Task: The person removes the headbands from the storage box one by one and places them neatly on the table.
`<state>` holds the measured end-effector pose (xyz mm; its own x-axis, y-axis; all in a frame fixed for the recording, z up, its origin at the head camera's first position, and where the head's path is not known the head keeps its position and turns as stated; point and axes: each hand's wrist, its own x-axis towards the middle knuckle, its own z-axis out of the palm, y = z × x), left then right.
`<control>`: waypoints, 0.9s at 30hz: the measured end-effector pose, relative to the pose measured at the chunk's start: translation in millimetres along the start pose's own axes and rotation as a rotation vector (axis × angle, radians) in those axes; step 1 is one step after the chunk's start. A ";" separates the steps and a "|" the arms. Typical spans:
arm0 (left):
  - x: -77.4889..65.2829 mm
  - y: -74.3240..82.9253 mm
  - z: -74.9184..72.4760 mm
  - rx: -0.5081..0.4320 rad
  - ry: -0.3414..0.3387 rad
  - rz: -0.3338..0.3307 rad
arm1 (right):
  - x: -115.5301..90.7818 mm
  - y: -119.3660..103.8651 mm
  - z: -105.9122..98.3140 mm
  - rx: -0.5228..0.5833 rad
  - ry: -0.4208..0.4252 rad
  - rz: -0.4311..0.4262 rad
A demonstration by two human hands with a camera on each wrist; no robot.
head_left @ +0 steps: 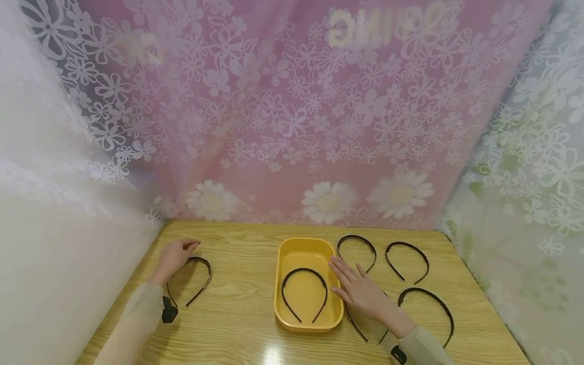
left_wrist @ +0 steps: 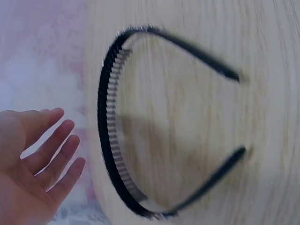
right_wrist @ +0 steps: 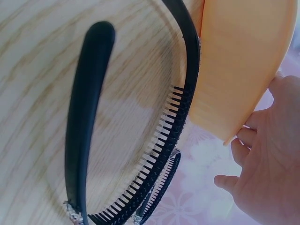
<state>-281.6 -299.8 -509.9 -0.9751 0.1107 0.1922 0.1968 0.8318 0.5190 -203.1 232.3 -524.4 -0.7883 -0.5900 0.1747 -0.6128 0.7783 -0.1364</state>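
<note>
My left hand (head_left: 175, 259) is over the far edge of a black toothed headband (head_left: 210, 274) on the table's left side. In the left wrist view the loosely spread fingers (left_wrist: 61, 150) stand apart from that headband (left_wrist: 104, 117) and hold nothing. A yellow tray (head_left: 276, 284) stands mid-table with one black headband (head_left: 304, 269) lying in it. Along the tray's right rim rests my right hand (head_left: 362, 296), its fingers extended. The right wrist view has those fingers (right_wrist: 251, 136) against the tray's side (right_wrist: 243, 61). Beneath the right hand lies another headband (head_left: 357, 323), partly hidden.
More black headbands lie right of the tray: one at the back (head_left: 357, 237), one farther right (head_left: 427, 263), and one nearer the front (head_left: 449, 317), partly behind the right forearm. Floral curtains (head_left: 296, 126) hang at the back and both sides of the wooden table (head_left: 237, 314).
</note>
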 end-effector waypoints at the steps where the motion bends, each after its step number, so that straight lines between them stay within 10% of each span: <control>1: 1.5 3.0 1.1 -0.004 0.001 0.002 | -0.1 -0.1 -0.2 0.000 -0.002 0.000; 27: 25.6 118.3 48.2 -0.258 0.005 0.198 | -0.3 -2.3 0.2 0.015 0.044 -0.011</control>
<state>-288.2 -172.3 -483.7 -0.9150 0.2528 0.3144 0.4023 0.6290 0.6652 -201.4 230.6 -524.3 -0.7786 -0.5880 0.2193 -0.6222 0.7686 -0.1484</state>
